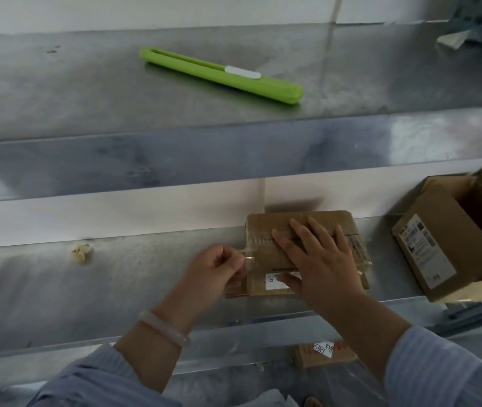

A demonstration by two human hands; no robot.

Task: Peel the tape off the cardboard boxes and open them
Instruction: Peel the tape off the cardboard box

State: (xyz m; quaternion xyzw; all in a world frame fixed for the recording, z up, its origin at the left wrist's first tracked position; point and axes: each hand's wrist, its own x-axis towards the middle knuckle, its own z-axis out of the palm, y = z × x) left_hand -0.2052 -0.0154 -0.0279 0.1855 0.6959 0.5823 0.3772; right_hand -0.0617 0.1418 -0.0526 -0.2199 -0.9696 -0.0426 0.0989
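Cardboard box (263, 230) sat pressed under the right hand (319, 259), fingers flat, while the left hand (216, 271) pinched the tape (248, 257) end, mid-peel, likely needing a steady pull leftward next.

Small box (263, 230): lies flat on the lower shelf (87, 289), wrapped in clear tape, with a white label (272, 282) on its near side.
Right hand (319, 259): spread flat on the small box, thumb by the label.
Left hand (216, 271): pinches a tape strip (248, 257) at the small box's left edge; pale bracelet (163, 327) on the wrist.
Open box (439, 251): stands to the right.
Green cutter (222, 74): lies on the upper shelf (57, 92), well apart.
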